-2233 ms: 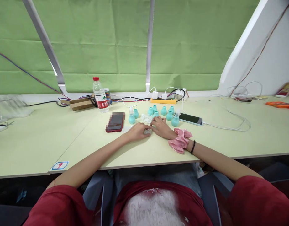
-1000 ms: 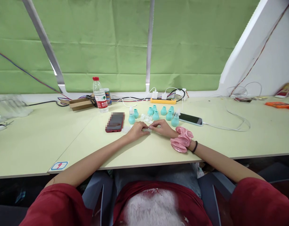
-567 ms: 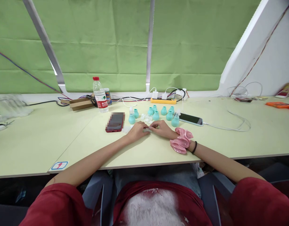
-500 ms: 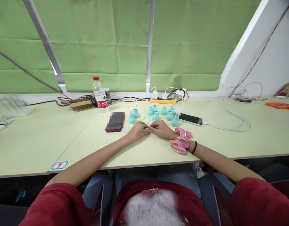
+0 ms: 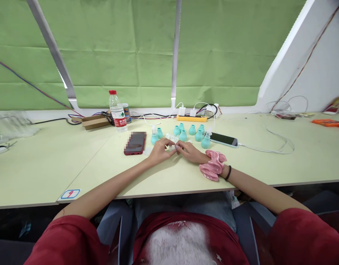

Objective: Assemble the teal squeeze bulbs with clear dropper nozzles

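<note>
My left hand and my right hand meet near the table's middle. Thumb and fingers are pinched on both, with the fingertips touching; whatever lies between them is too small or hidden to make out. Just beyond the fingers is a pile of small translucent plastic pieces. Several teal rubber bulbs stand around that pile. A clear tip sits on the teal bulb at the left, close to my left hand, and another on the teal bulb at the right, beyond my right hand.
A red-edged phone lies left of the hands, a second phone with a white cable to the right. Farther back are a water bottle, a can, a cardboard box and a yellow power strip.
My left hand has shifted slightly up, its fingers more arched and its thumb now showing below. The fingertips of both hands have come together; the right hand has barely moved.
</note>
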`<state>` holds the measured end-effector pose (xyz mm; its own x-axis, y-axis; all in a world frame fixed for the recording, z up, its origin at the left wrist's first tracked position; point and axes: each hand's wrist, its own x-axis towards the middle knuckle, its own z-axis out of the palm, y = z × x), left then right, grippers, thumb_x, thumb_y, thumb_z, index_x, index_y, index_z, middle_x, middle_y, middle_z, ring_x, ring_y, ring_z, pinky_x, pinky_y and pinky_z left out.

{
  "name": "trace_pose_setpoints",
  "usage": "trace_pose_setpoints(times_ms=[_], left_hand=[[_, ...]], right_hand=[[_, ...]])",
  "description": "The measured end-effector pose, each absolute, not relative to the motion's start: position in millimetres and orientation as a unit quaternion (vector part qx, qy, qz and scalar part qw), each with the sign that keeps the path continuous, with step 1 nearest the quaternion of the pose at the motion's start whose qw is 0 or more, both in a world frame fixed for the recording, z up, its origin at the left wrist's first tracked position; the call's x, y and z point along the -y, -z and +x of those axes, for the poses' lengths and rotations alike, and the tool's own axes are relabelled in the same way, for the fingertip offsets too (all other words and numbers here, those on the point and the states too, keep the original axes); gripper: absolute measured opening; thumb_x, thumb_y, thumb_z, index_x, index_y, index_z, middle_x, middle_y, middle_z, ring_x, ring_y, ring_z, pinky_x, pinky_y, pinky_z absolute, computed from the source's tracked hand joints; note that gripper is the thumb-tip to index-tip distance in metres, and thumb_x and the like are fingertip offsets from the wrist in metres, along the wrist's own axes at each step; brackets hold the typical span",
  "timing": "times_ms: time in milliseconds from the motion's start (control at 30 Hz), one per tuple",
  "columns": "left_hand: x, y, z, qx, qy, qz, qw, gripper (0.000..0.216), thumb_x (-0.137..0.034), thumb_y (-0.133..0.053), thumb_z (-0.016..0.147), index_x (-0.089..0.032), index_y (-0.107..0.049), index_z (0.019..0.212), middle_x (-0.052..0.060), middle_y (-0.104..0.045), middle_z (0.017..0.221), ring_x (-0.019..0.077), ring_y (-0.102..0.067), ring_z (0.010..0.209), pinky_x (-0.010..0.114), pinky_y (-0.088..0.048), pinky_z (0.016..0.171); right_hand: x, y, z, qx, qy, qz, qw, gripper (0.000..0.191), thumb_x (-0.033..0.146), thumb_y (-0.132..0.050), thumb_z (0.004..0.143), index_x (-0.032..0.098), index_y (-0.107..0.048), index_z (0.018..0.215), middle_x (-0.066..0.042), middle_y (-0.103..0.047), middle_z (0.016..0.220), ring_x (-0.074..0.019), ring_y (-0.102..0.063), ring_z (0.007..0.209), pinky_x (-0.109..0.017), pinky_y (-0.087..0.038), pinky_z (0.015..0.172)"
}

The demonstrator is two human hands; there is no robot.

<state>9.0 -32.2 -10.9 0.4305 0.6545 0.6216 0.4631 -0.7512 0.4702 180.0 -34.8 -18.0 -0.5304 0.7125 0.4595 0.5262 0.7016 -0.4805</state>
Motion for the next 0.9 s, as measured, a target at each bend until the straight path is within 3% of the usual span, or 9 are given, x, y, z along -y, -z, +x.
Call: trace_pose_setpoints(times_ms=[167,300,567,900], left_hand=[[26,7,7,-0.331,-0.4,0.755,0.401,0.032,-0.038,-0.055,0.068,-0.012,-0.057,0.086,0.004,-0.059,0.07,0.0123,-0.055,0.061,0.025,-0.047,0.056],[20,8,5,-0.304,-0.385,0.692,0.53,0.036,-0.04,-0.061,0.062,-0.01,-0.058,0.082,0.005,-0.06,0.066,0.0109,-0.055,0.057,0.028,-0.049,0.057],[19,9,5,-0.294,-0.412,0.64,0.577,0.038,-0.038,-0.067,0.057,-0.008,-0.058,0.079,0.006,-0.06,0.068,0.0128,-0.057,0.061,0.029,-0.049,0.059],[23,6,2,-0.274,-0.386,0.641,0.604,0.035,-0.037,-0.064,0.061,-0.01,-0.054,0.08,0.006,-0.06,0.065,0.0115,-0.056,0.058,0.027,-0.047,0.055]], right_hand=[[39,15,180,0.849,-0.178,-0.348,0.356,0.029,0.039,-0.029,0.085,0.017,-0.047,0.082,0.001,-0.052,0.064,-0.0087,-0.046,0.057,-0.021,-0.035,0.056],[36,17,179,0.835,-0.217,-0.344,0.371,0.033,0.042,-0.029,0.084,0.016,-0.049,0.078,0.0,-0.053,0.063,-0.0093,-0.048,0.059,-0.022,-0.037,0.058],[29,21,181,0.813,-0.288,-0.326,0.386,0.034,0.044,-0.043,0.077,0.015,-0.054,0.089,-0.002,-0.055,0.069,-0.01,-0.051,0.061,-0.022,-0.04,0.057],[37,15,180,0.849,-0.157,-0.321,0.39,0.028,0.039,-0.039,0.08,0.018,-0.053,0.092,-0.003,-0.057,0.078,-0.0116,-0.051,0.067,-0.025,-0.043,0.062]])
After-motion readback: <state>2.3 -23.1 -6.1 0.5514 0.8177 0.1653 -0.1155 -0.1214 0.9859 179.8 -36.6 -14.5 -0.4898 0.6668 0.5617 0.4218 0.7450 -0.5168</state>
